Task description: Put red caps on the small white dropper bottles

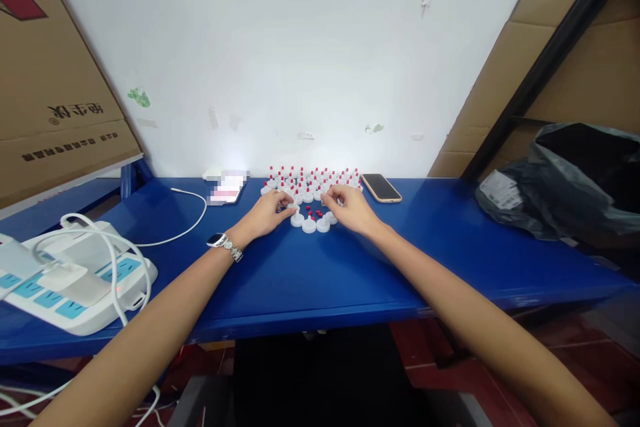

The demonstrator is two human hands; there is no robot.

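Observation:
Several white nozzle caps (309, 225) stand on the blue table in a loose ring between my hands, nozzles upward. A few small red tips (319, 213) lie loose inside the ring. My left hand (273, 213) is at the ring's left side, fingers curled and thumb close to a white cap (297, 219). At the right side, my right hand (351, 209) has thumb and forefinger pinched together; what they hold is too small to make out. Behind both hands stand rows of white caps with red tips (301, 180), partly hidden by my fingers.
A phone (381, 188) lies right of the rows, and a blurred flat item (227, 187) lies to the left. A white power strip with cables (90, 293) occupies the left end. A dark plastic bag (520, 200) sits at right. Behind the table rises a white wall (310, 67).

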